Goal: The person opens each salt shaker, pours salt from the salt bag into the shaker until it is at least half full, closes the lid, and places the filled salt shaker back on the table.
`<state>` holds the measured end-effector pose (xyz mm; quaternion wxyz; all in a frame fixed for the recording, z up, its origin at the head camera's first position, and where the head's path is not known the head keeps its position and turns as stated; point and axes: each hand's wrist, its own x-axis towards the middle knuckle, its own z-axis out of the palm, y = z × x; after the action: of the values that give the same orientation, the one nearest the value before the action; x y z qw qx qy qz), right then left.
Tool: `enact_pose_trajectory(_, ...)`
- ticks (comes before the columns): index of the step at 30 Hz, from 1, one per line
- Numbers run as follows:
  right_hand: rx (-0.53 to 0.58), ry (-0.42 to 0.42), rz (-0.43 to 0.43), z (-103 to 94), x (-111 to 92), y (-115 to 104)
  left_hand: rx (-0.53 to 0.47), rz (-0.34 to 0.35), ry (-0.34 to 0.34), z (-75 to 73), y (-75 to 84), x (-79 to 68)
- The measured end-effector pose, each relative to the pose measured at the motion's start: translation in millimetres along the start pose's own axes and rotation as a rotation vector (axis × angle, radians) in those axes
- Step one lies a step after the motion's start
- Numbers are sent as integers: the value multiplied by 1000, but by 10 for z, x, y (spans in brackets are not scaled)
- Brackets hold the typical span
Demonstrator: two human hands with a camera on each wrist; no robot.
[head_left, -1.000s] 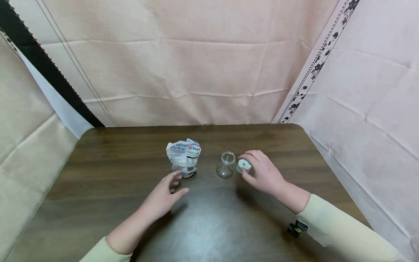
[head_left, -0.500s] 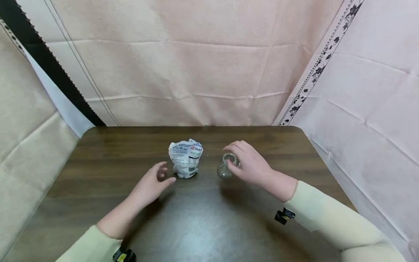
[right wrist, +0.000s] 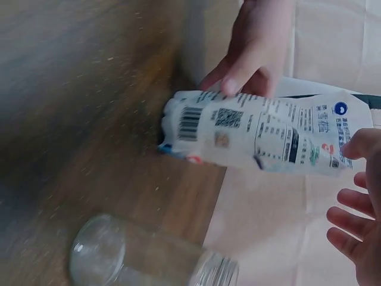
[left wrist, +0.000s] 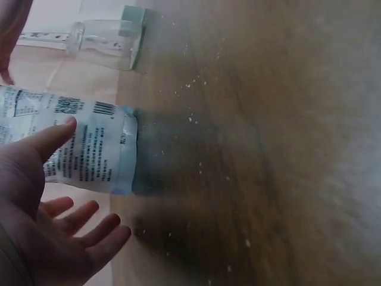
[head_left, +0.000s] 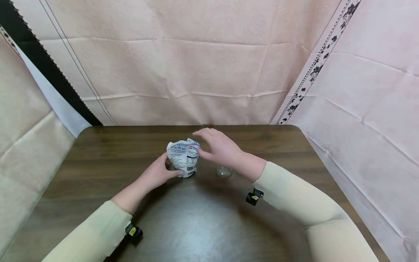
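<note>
A white printed bag (head_left: 184,156) with a crumpled top stands upright on the wooden table. My left hand (head_left: 157,174) is at its lower left, the thumb lying over the front; in the left wrist view the other fingers (left wrist: 107,232) are spread, apart from the bag. At the upper right of the bag is my right hand (head_left: 220,147), fingers extended and thumb at the bag's top edge; whether it touches is unclear. The right wrist view has this thumb (right wrist: 360,143) over the top corner. A clear glass jar (right wrist: 149,253) stands to the right, mostly hidden under my right arm in the head view.
Behind the jar in the left wrist view is a pale green lid (left wrist: 133,14). The dark wooden table (head_left: 196,225) ends at a hanging pale cloth (head_left: 209,72), with more cloth along both sides. Small white specks dot the tabletop in the wrist views.
My right hand has left the lid and passed left over the jar to the bag's top. The left hand drew back a little, then came in against the bag. The bag stayed put.
</note>
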<state>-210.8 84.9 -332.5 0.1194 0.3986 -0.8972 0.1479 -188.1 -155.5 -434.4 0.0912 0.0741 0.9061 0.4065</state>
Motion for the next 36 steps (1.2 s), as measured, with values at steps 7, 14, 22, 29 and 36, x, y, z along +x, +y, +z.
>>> enact_pose_trajectory(7,3,-31,-71,73,221,-99,-202,158,-42,117,-14,143)
enact_pose_trajectory(14,-36,-70,-37,129,251,-141,-219,96,-83,222,-20,174)
enact_pose_trajectory(22,-91,-49,-52,125,269,-188,-239,52,-103,201,-46,163)
enact_pose_trajectory(29,-85,-24,-41,79,255,-184,-243,97,-118,198,-35,192)
enact_pose_trajectory(36,-25,22,-31,9,214,-154,-245,88,-137,217,2,185)
